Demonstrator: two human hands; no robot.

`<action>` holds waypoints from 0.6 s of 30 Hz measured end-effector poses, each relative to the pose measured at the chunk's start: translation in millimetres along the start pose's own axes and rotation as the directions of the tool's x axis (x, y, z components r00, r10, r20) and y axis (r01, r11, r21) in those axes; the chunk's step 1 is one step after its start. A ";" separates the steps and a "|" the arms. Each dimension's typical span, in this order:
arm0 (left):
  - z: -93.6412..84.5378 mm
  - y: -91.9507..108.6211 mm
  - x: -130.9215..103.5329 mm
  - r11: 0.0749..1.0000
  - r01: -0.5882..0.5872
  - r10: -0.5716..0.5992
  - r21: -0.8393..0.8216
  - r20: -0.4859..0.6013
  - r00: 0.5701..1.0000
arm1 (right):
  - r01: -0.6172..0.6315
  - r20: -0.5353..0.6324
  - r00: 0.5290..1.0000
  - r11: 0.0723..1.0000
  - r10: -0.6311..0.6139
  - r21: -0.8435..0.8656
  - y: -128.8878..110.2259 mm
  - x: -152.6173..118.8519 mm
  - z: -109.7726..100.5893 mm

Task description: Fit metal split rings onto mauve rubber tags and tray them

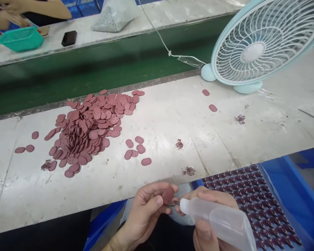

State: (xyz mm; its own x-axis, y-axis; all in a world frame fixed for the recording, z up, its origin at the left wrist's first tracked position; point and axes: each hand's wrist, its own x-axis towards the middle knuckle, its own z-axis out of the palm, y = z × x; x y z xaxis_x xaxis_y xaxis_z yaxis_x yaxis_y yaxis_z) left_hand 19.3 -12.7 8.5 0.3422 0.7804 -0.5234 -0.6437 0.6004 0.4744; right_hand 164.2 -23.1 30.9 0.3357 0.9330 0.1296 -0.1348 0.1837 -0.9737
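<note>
Between the thumb and fingers of my left hand (149, 209) is a flat maroon oval piece (168, 195), held above the table's front edge. My right hand (206, 230) is wrapped round a translucent squeeze bottle (222, 219) with a white cap. The bottle lies tilted, its cap end pointing left toward the oval piece. Something small and dark shows by the bottle's tip, and I cannot make out whether the tip touches the piece. Several loose oval pieces (146, 161) lie on the table just beyond my hands.
A big heap of maroon ovals (94, 122) covers the table's left-middle. A light-blue fan (253, 52) stands at right. Below it, a blue crate (300, 198) holds rows of dark patterned parts (251, 205). Across the green channel (94, 66), a person sits near a green basket (22, 39).
</note>
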 end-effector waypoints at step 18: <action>0.7 3.3 0.9 1.000 0.010 -0.010 0.015 0.025 1.000 | 0.018 0.075 0.997 0.998 -0.013 -0.063 -3.7 9.2 5.1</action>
State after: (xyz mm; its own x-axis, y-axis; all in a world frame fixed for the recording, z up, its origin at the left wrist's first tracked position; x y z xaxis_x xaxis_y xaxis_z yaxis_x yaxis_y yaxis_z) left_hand 18.0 -9.9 10.1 0.3660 0.7782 -0.5103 -0.6298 0.6108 0.4798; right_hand 163.0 -13.7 36.6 0.2667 0.9511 0.1558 -0.0695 0.1802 -0.9812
